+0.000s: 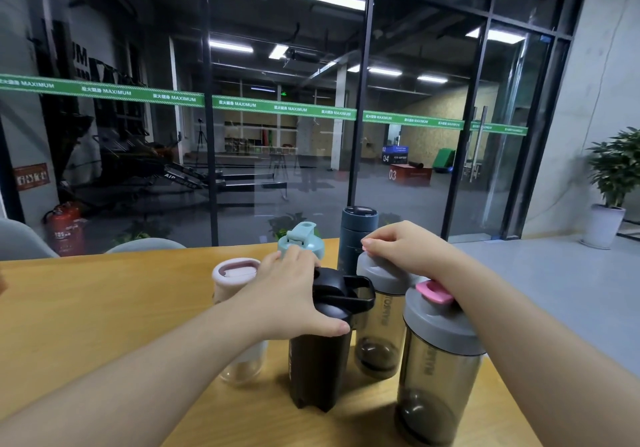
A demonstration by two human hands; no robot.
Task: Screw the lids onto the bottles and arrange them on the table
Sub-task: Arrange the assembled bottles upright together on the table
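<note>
Six bottles clustered upright on the wooden table [104,308], all lidded. Left hand [291,294] wrapped over the black bottle [322,356], thumb curled against its lid. Right hand [408,249] pinching the top of the rear grey-lidded bottle [381,325], forearm above the pink-tabbed bottle [440,370]. Behind: pink [235,273], teal [304,238], dark blue [356,228].

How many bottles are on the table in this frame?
6: pink-lidded bottle at left, teal-lidded bottle and dark blue flask behind, black shaker centre, two grey-lidded shakers right. More could be hidden.

Dim, glass glare, warped edges
</note>
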